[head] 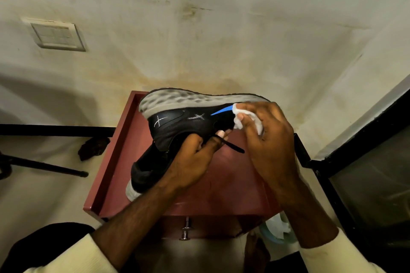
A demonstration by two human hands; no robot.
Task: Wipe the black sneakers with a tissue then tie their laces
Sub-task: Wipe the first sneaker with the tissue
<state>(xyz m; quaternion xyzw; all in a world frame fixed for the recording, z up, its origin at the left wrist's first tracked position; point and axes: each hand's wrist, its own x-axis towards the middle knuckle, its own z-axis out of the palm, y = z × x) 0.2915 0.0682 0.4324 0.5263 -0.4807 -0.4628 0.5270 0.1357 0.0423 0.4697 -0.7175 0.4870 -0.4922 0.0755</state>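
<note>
A black sneaker [177, 122] with a grey sole and a blue stripe is held on its side above the red cabinet, sole facing away. My left hand [195, 157] grips it from inside the opening, thumb on the upper. My right hand [266, 135] presses a white tissue [241, 117] against the sneaker's side near the blue stripe. A loose black lace end [235, 147] hangs out between the hands. A second black sneaker [146, 173] lies on the cabinet under my left wrist, mostly hidden.
The red cabinet [221, 184] has raised side rims and a drawer knob [186, 228] at its front. A tissue pack [277, 227] lies low at the right. A dark glass-fronted unit [366, 184] stands right. A tripod leg [44, 167] and a dark object [93, 147] lie left on the floor.
</note>
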